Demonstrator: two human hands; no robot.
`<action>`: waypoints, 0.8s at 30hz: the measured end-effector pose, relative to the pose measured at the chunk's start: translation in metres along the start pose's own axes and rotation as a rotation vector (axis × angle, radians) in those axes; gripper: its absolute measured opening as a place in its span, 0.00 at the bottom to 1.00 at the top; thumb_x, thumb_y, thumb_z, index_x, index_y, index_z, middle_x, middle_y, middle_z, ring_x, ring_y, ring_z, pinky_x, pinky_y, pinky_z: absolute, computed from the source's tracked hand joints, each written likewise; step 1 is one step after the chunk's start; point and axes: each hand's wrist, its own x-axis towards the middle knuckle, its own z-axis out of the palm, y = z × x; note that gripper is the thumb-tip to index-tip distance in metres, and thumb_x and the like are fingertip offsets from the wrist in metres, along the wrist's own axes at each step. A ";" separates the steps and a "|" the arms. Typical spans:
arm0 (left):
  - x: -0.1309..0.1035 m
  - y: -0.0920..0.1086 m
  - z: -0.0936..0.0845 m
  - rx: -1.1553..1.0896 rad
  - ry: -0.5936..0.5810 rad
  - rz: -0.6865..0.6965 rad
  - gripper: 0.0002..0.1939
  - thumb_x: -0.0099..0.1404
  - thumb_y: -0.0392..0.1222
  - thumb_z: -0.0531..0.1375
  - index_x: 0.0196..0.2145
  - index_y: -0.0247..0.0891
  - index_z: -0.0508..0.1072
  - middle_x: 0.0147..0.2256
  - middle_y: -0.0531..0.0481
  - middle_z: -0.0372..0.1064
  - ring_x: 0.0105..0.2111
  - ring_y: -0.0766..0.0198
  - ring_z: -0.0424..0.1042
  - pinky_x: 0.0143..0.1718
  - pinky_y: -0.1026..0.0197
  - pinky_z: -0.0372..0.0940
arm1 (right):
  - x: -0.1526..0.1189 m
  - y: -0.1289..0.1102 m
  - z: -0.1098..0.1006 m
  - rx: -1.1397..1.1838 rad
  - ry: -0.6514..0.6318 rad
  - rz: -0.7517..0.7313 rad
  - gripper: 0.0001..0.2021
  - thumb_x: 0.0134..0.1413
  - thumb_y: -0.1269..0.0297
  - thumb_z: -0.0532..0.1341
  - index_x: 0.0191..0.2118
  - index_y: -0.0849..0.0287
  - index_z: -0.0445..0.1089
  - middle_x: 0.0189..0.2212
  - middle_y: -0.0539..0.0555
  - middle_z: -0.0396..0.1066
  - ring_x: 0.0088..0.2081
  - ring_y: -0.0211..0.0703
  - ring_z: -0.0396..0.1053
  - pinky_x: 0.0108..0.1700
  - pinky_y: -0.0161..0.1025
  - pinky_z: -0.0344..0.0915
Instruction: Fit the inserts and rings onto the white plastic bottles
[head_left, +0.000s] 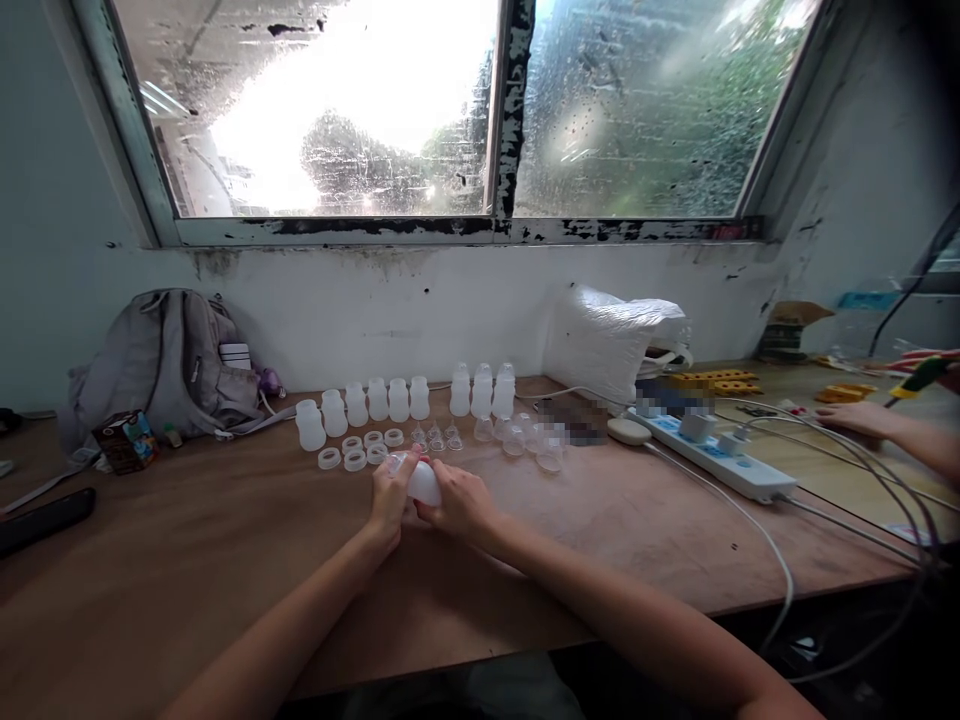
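Head view: left hand (390,497) and right hand (459,503) both close around a white bottle (421,483), held between them just above the table (225,560); just beyond the fingers lie loose rings (354,459) and a bottle row (367,402); bare wood runs from the wrists to the near edge; a power strip (724,455) sits well right.

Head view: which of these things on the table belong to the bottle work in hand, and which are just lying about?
In the job:
- bottle, held by left hand and right hand
- row of bottles
- rings
- clear caps

Lying about:
- backpack
- carton
- power strip
- white bag
- another person's hand
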 end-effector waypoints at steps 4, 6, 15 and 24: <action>-0.001 0.004 -0.004 -0.023 -0.150 0.000 0.12 0.48 0.47 0.59 0.26 0.36 0.65 0.26 0.51 0.68 0.24 0.65 0.66 0.25 0.64 0.60 | 0.001 0.001 -0.002 0.465 -0.242 0.085 0.13 0.35 0.63 0.60 0.31 0.61 0.62 0.28 0.53 0.67 0.29 0.42 0.64 0.27 0.34 0.59; -0.003 0.010 -0.007 -0.012 -0.244 0.022 0.10 0.49 0.45 0.58 0.24 0.37 0.64 0.25 0.51 0.68 0.23 0.66 0.65 0.24 0.64 0.59 | 0.000 0.000 -0.003 0.732 -0.405 0.172 0.10 0.36 0.64 0.59 0.28 0.62 0.61 0.23 0.51 0.65 0.23 0.38 0.63 0.21 0.32 0.58; -0.009 0.018 -0.007 0.067 -0.290 0.032 0.06 0.50 0.44 0.56 0.24 0.39 0.65 0.26 0.51 0.70 0.24 0.62 0.66 0.24 0.61 0.58 | -0.004 0.002 0.003 1.367 -0.813 0.150 0.10 0.34 0.65 0.53 0.28 0.64 0.59 0.17 0.51 0.64 0.15 0.35 0.61 0.12 0.28 0.49; -0.020 0.027 0.000 0.010 -0.297 0.093 0.07 0.50 0.43 0.56 0.23 0.37 0.63 0.24 0.50 0.68 0.32 0.59 0.67 0.30 0.62 0.60 | -0.003 0.007 -0.004 1.447 -1.042 0.164 0.14 0.31 0.63 0.52 0.30 0.64 0.58 0.18 0.51 0.64 0.17 0.37 0.63 0.14 0.29 0.51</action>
